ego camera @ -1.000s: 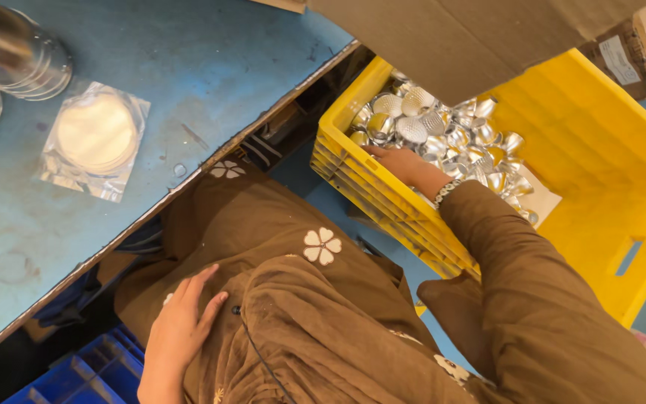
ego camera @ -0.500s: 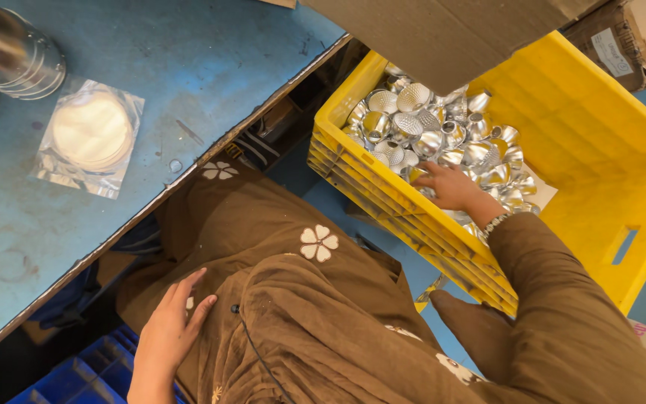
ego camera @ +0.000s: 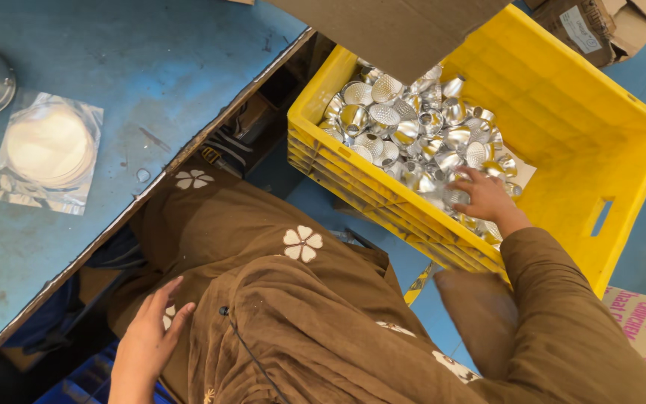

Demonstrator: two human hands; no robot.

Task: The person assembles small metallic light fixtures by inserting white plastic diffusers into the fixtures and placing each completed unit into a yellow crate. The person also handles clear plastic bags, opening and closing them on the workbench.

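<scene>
Reaching right hand point(ego camera: 487, 196), fingers spread flat on shiny silver metal cups point(ego camera: 413, 135) in yellow plastic crate point(ego camera: 562, 97); loose heap could slide, cups slipping free.

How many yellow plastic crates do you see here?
1. The yellow crate sits on the floor beside the blue table; the right hand reaches into its shiny metal cups. Others may be hidden.
</scene>
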